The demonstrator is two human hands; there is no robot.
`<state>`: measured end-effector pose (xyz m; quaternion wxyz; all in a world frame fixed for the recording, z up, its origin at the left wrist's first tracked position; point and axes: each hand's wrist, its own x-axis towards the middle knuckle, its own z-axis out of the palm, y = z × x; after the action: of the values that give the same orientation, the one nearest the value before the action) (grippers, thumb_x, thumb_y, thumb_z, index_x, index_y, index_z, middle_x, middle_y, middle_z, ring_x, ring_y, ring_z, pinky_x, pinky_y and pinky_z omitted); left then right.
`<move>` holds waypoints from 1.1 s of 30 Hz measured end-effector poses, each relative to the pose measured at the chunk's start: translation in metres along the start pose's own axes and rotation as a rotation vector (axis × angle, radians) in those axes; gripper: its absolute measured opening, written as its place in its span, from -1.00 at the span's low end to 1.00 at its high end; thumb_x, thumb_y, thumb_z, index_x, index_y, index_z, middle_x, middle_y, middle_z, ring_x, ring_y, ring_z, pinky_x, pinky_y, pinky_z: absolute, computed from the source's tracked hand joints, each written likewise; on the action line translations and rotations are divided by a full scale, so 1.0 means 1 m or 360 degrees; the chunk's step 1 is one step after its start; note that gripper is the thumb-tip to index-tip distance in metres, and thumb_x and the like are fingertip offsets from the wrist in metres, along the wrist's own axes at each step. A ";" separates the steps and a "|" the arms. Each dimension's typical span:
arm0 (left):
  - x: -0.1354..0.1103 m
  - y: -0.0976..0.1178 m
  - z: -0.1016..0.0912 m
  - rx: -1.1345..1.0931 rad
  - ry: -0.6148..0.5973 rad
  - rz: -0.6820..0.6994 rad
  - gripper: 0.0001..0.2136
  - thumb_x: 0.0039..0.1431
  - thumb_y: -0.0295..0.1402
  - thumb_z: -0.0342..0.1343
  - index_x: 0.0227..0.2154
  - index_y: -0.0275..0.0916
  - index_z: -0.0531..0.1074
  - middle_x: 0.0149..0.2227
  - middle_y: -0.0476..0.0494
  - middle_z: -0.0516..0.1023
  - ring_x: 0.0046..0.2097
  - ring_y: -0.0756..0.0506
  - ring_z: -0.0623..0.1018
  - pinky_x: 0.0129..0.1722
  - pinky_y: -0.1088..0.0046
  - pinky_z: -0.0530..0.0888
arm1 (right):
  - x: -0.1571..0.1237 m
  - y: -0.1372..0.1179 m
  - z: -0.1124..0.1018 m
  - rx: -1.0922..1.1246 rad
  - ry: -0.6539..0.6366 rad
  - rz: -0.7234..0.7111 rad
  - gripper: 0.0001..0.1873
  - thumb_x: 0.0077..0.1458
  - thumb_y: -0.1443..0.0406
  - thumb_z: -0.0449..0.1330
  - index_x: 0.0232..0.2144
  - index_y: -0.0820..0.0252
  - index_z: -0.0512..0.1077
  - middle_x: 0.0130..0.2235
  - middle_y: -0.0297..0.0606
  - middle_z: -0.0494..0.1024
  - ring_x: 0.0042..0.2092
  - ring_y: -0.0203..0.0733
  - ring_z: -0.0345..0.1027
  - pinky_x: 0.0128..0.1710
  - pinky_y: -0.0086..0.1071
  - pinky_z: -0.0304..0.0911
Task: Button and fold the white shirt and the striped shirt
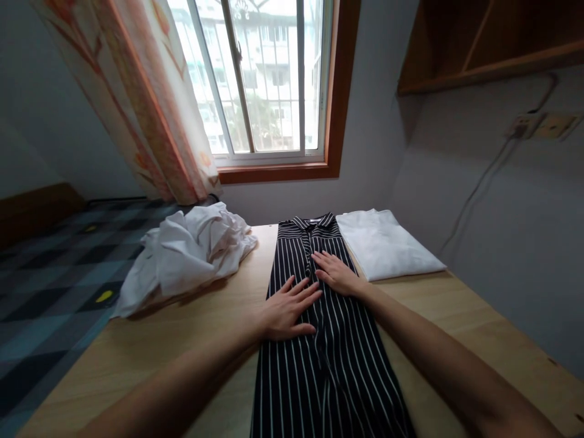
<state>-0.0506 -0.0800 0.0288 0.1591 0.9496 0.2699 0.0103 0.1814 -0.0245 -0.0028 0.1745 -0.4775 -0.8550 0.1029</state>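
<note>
A black shirt with white stripes lies lengthwise on the wooden table, its collar at the far end and its sides tucked into a long narrow strip. My left hand rests flat on the middle of the shirt, fingers spread. Farther up, beside the button front, my right hand also lies flat with its fingers stretched out. Neither hand grips the cloth. Some wrinkles run down the lower part of the shirt, whose near end leaves the bottom of the view.
A crumpled white garment is heaped on the table's left side. Folded white cloth lies at the back right. The wooden table adjoins a checked bed. A cord hangs along the right wall.
</note>
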 end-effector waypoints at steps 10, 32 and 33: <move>-0.059 0.059 -0.001 -0.0265 -0.0337 0.0469 -0.34 0.16 -0.03 0.09 0.31 0.16 0.03 0.39 0.04 -0.09 0.38 -0.39 -0.14 0.29 -0.22 -0.22 | -0.015 -0.024 -0.005 -0.0121 -0.0177 -0.0109 -0.39 0.34 0.06 -0.13 0.31 0.22 0.10 0.36 -0.11 0.03 0.38 -0.02 -0.19 0.34 0.00 -0.24; -0.092 0.071 -0.012 -0.0257 -0.0301 0.0399 -0.34 0.15 -0.09 0.15 0.30 0.12 0.07 0.38 -0.02 -0.04 0.37 -0.42 -0.09 0.25 -0.29 -0.15 | -0.190 -0.072 0.008 -0.0425 0.0008 -0.0944 -0.34 0.29 0.19 0.06 0.35 0.05 -0.05 0.30 -0.21 0.17 0.31 -0.04 0.05 0.28 -0.08 0.05; -0.097 0.073 -0.012 -0.0253 -0.0279 0.0396 -0.35 0.16 -0.09 0.15 0.29 0.13 0.08 0.38 -0.01 -0.02 0.36 -0.41 -0.06 0.26 -0.27 -0.13 | -0.195 -0.073 0.014 -0.0435 0.0089 -0.0964 -0.37 0.29 0.23 0.07 0.34 0.03 -0.02 0.27 -0.24 0.23 0.29 -0.08 0.10 0.28 -0.12 0.06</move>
<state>-0.0972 -0.1848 0.0689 0.2543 0.9573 0.1338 -0.0317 0.2130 -0.2293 -0.0297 0.1547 -0.2233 -0.9588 -0.0825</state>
